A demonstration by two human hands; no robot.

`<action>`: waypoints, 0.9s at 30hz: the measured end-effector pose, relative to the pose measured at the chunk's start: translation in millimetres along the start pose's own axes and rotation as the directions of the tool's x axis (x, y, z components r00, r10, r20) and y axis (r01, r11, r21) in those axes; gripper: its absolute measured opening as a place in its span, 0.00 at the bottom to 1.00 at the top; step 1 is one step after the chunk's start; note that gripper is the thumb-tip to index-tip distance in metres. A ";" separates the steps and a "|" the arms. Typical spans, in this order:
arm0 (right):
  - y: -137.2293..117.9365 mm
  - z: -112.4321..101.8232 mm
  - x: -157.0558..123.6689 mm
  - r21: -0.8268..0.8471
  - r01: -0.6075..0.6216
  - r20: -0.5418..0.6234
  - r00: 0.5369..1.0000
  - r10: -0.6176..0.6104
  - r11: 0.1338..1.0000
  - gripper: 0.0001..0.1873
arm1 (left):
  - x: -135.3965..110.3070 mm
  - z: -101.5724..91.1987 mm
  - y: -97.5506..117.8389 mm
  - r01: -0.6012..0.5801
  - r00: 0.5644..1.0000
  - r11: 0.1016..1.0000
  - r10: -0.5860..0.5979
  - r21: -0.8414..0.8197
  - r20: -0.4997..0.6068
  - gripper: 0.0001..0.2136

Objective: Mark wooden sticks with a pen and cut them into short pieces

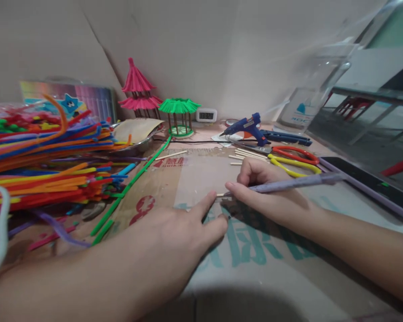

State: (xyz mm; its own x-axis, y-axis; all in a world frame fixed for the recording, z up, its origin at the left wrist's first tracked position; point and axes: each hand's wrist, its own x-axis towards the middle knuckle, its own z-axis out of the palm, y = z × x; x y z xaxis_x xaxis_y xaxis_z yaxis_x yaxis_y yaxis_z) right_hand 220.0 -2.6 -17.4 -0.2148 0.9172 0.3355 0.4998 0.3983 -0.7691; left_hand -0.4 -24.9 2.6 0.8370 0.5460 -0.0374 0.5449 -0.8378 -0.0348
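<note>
My right hand grips a slim purple pen between thumb and fingers, its tip pointing left and down. The tip meets a short thin wooden stick lying on the covered cardboard work surface. From the other side, the outstretched index fingertip of my left hand touches the stick's left end, with the thumb spread apart below. Its remaining fingers are hidden. More pale wooden sticks lie just beyond my right hand, beside scissors with red and yellow handles.
Colourful pipe cleaners are heaped at left. Pink and green roofed models stand at the back near a small digital clock. A blue glue gun, a phone and a clear jug are at right.
</note>
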 end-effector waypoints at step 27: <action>1.8 3.1 6.4 -0.089 0.042 0.010 0.999 -0.041 0.995 0.13 | 1.0 1.6 0.6 0.041 0.999 0.997 -0.043 0.070 0.028 0.30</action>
State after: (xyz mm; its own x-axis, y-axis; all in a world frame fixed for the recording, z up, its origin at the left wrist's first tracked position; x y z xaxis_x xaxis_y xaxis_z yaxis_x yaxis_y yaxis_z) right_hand 216.9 4.0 -18.3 -0.2431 0.9002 0.3614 0.5631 0.4343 -0.7031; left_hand 0.7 -24.9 0.9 0.8110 0.5815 -0.0643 0.5739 -0.8121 -0.1059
